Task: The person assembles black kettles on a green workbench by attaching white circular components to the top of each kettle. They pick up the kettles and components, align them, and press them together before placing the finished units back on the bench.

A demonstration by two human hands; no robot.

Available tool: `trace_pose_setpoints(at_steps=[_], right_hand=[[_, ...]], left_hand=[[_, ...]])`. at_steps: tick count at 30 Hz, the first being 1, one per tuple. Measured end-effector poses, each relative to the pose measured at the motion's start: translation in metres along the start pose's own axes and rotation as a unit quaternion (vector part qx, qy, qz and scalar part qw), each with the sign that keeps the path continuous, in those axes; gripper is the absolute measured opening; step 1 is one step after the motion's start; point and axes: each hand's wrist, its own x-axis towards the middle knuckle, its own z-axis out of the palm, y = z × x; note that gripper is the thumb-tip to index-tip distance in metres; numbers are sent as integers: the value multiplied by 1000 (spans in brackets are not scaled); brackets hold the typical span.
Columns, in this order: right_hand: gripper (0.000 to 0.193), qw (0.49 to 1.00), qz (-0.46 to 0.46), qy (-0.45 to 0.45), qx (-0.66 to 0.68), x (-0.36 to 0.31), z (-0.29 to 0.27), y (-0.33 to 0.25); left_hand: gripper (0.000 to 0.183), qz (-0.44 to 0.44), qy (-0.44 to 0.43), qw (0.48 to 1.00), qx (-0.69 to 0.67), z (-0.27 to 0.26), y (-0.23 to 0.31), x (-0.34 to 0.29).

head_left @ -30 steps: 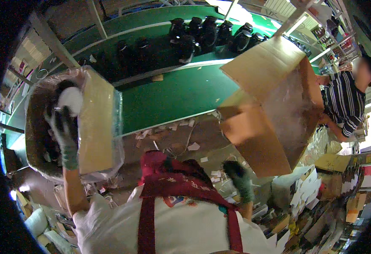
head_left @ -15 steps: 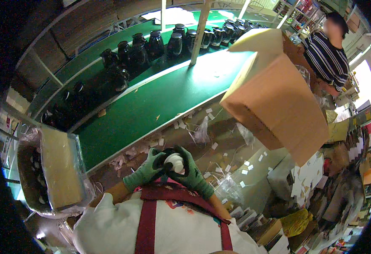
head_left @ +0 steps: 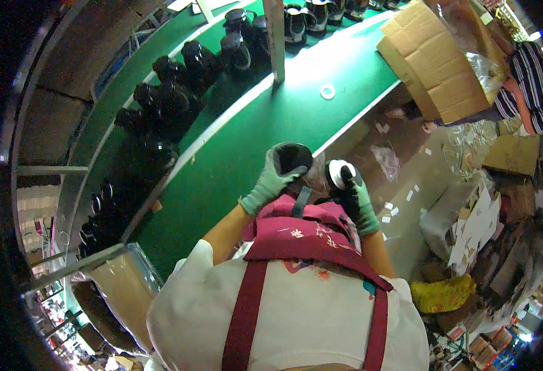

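Observation:
Both my hands wear light green gloves with dark palms. My right hand (head_left: 355,191) grips a round white part with a dark rim (head_left: 342,172), like a lid, in front of my apron. My left hand (head_left: 277,173) is raised beside it, over the near edge of the green belt, its dark fingers curled. Whatever those fingers hold, if anything, blends into the dark glove. A white ring (head_left: 327,91) lies flat on the green belt (head_left: 240,148) ahead of my hands.
Several dark glossy pots (head_left: 234,52) stand in a row beyond the belt. A metal post (head_left: 275,43) rises at the belt. An open cardboard box (head_left: 435,62) is at the far right near a person in a striped shirt (head_left: 531,80). Paper scraps litter the floor.
My hands have moved apart and further ahead; the white part is now in my right hand only. My view has shifted, and the white ring on the belt is now visible.

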Motion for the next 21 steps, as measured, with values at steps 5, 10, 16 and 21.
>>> trace_pose_setpoints(at_steps=[5,10,16,21], right_hand=[[56,997,-21,67,10,130,-51,-38],[70,991,-92,-16,-91,309,-49,-158],[79,703,-546,42,-455,550,-3,-307],[65,457,-508,-36,-730,648,44,-321]], left_hand=[[85,98,-24,960,263,21,41,119],[82,96,120,943,294,62,37,267],[76,178,360,844,355,81,48,498],[75,-113,347,764,532,39,34,564]])
